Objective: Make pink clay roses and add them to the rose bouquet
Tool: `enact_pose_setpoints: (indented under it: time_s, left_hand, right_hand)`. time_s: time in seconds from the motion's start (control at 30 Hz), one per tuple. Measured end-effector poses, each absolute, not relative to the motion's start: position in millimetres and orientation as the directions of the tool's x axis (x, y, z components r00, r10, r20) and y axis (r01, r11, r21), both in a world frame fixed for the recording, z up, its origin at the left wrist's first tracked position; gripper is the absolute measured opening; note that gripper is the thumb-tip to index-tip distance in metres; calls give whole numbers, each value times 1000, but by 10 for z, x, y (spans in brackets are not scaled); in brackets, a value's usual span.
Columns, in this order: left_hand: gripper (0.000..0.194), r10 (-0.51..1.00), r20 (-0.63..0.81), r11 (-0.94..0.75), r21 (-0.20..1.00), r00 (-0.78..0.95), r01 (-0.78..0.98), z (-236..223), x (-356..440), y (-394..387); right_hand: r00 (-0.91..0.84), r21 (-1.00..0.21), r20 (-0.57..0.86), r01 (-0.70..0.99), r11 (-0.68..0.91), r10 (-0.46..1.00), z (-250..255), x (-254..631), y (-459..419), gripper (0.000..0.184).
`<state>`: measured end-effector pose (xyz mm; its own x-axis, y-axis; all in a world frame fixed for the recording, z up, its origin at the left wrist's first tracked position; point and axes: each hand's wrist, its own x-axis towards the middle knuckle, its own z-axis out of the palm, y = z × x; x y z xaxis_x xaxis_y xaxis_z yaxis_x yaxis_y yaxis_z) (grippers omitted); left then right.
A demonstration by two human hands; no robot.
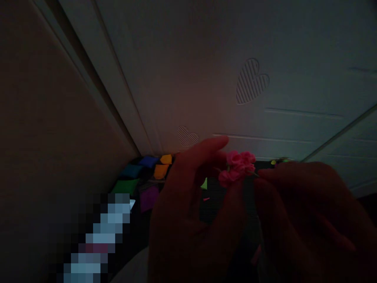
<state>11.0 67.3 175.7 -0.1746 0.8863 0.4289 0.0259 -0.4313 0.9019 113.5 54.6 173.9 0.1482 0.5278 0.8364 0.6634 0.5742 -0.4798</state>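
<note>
A small cluster of pink artificial flowers [238,167] sits between the thumb and fingers of my left hand [197,212], its ruffled petals facing up. A thin pale strand sticks out on the left of the cluster, toward my palm. My right hand [306,212] pinches a thin, pale, wire-like piece [256,174] between thumb and forefinger. Its tip reaches the right edge of the flowers; whether it is a wire, a thread or a needle I cannot tell. The scene is dim, and both hands are mostly in shadow.
Coloured folded pieces, among them blue [148,161], orange [161,171], green [125,186] and purple [149,197], lie on a dark surface at left. Behind stands a white panel [206,78] with grooved hearts. A bright pixelated strip [100,239] fills the lower left.
</note>
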Motion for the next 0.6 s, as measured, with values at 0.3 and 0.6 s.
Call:
enact_pose_setpoints:
  time_s: [0.3, 0.6]
  left_hand:
    - [39, 901, 425, -429, 903, -92, -27, 1701, 7, 813]
    - [36, 931, 361, -346, 918, 51, -195, 1648, -49, 955]
  right_hand:
    - [303, -858, 512, 131, 497, 804, 1690, 1195, 632, 10]
    - [269, -896, 382, -128, 426, 884, 1633, 1258, 774, 7]
